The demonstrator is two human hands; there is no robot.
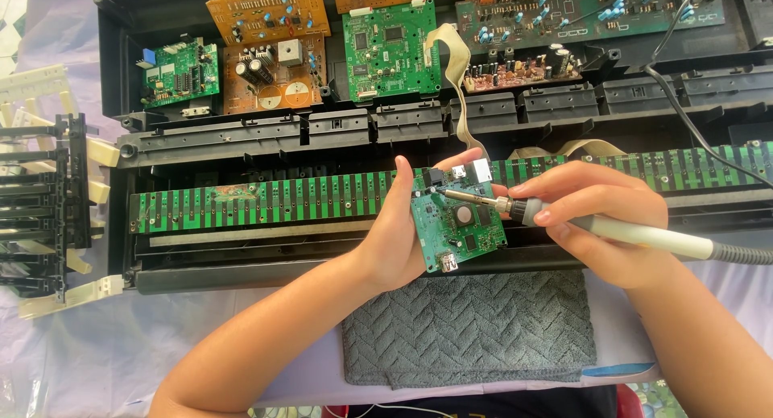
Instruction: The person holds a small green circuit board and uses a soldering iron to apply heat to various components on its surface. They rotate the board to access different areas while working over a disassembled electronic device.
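My left hand (398,241) holds a small green circuit board (457,223) by its edges, tilted up above the opened keyboard chassis (241,140). Metal connectors sit at the board's top and bottom edges. My right hand (600,225) grips a soldering iron (636,234) with a pale handle. Its metal tip (451,194) touches the upper left part of the small board. The iron's grey cable (745,254) runs off to the right.
A long green key-contact strip (258,202) spans the chassis. Several green and orange circuit boards (266,60) lie at the back. A grey towel (471,325) lies near me. Detached key assemblies (44,192) sit at the left. A black cable (676,104) crosses the right.
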